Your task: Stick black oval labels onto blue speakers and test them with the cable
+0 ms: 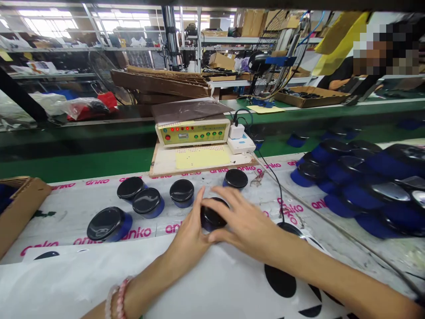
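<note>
Between my hands sits a round blue case with a glossy black top (212,218). My left hand (190,228) is pressed along its left side, thumb and fingers partly hidden. My right hand (250,223) curves over it, fingertips on the top's far edge and thumb at the near edge. Under my forearms lies a white sheet (149,277) bearing black discs (280,281), some of them covered by my right arm. Just beyond my hands stand more such cases, one at the middle (182,193) and another (235,178) behind my right hand.
A heap of blue cases (352,190) is at the right. Three more cases, one in front (109,223), stand at the left near a cardboard box (25,208). Behind are a control box with lit buttons (192,133) and a power strip (241,144); a cable (318,217) crosses the table.
</note>
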### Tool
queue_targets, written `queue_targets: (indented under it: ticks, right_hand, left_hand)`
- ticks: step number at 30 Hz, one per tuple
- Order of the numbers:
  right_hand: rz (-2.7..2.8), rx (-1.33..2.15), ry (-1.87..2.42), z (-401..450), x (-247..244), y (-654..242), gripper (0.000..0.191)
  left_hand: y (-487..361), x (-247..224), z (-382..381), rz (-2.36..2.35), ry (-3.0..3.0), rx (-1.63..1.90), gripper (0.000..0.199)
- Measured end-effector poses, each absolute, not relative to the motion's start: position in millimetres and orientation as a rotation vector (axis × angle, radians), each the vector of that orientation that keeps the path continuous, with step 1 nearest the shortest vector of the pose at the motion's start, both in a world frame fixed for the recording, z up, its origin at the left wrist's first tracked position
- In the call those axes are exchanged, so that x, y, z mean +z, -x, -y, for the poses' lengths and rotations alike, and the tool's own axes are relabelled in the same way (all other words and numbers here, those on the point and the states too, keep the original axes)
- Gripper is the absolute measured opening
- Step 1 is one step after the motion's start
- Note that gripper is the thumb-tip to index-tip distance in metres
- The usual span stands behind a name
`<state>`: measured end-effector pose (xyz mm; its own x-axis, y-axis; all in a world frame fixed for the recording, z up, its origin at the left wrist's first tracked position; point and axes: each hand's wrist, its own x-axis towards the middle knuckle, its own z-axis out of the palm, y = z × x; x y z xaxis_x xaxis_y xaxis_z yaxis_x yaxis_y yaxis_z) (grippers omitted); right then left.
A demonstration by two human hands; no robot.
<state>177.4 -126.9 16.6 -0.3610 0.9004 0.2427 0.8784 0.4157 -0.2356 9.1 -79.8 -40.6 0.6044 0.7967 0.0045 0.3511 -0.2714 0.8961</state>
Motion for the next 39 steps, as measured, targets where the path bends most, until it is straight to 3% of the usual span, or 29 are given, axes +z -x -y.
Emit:
queue_targets:
  ticks: [2, 6, 12, 16, 22, 29, 35, 39]
  right_hand:
    - [2.208, 0.086, 1.561, 146, 23, -201, 0.043]
    - [2.125, 0.412, 1.768, 183, 22, -232, 0.042]
    - [2.127, 0.427, 1.638, 170, 1, -204, 0.047]
    - [2.071, 0.476, 1.486, 143, -6, -179, 0.039]
    - [1.979, 0.412, 1.470, 137, -3, -173, 0.030]
    - [1.961, 0.207, 1.703, 149, 18, -231, 0.028]
    - [2.178, -0.130, 1.929, 88, 10, -223, 0.045]
    - [2.236, -0.123, 2.002, 64, 4, -206, 0.028]
  left_hand:
    - [-10, -39, 79, -0.961, -1.886, 0.568, 0.087]
    - [-12, -35, 80, -1.009, -1.965, 0.597, 0.068]
    - [-12, -30, 86, -0.958, -2.057, 0.669, 0.070]
    - [-11, -29, 87, -0.903, -2.056, 0.693, 0.062]
    - [-11, -30, 85, -0.829, -2.074, 0.742, 0.054]
    - [-12, -32, 85, -0.987, -1.860, 0.655, 0.057]
    - [-13, -33, 82, -1.085, -1.820, 0.583, 0.064]
    - [-12, -33, 81, -1.079, -1.808, 0.572, 0.065]
